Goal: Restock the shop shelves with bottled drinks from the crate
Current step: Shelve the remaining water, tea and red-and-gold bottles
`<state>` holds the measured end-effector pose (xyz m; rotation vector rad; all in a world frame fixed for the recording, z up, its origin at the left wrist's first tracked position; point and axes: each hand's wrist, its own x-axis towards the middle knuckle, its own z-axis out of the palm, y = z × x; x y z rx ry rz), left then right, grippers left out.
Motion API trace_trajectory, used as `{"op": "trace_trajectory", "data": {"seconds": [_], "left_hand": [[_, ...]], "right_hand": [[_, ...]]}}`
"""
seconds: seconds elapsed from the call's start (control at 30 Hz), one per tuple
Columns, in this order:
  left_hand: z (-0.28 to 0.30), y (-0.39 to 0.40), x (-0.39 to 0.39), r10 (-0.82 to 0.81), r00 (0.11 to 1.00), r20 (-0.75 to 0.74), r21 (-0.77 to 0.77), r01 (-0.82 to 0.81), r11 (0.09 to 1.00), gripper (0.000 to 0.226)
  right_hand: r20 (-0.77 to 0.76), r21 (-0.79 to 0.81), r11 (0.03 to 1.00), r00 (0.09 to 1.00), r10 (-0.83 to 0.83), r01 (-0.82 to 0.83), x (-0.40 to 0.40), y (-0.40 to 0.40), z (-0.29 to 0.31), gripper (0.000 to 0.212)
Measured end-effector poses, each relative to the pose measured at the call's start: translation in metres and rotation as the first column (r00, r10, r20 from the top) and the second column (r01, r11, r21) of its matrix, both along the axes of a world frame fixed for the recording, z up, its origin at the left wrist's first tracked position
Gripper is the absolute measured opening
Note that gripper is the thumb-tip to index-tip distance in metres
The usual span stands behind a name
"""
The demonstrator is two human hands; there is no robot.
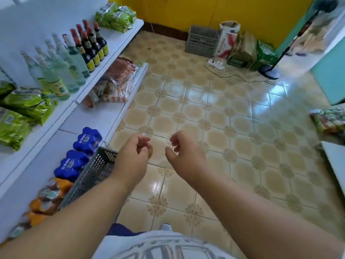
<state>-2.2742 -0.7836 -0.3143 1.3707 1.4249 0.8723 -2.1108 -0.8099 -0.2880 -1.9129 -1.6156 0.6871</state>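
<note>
A small shop, this was. At nine o'clock ran white shelves [115,43] lined with rows of dark sauce bottles [93,45], clear drink bottles [56,68] and green snack packets [115,16]. Blue shrink-wrapped bottle packs [78,154] sat lower down; at twelve o'clock a grey crate [201,42] stood against the yellow wall [224,12].

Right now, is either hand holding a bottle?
No, the left hand and the right hand both hang loosely curled over the tiled floor, with nothing in them.
</note>
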Motion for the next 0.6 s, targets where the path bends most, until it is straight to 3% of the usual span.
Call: {"op": "trace_trajectory", "data": {"seconds": [0.33,0.6], "left_hand": [[-0.036,0.09,0.012,0.047,0.988,-0.146,-0.068,-0.058,0.996,0.038],[-0.099,0.221,0.011,0.006,0.975,-0.22,-0.114,-0.032,0.993,0.046]], "right_hand": [[-0.065,-0.082,0.996,0.997,0.041,-0.046,0.013,0.106,-0.034,0.017],[0.022,-0.179,0.98,0.996,0.089,-0.084,0.012,0.235,-0.102,0.018]]}}
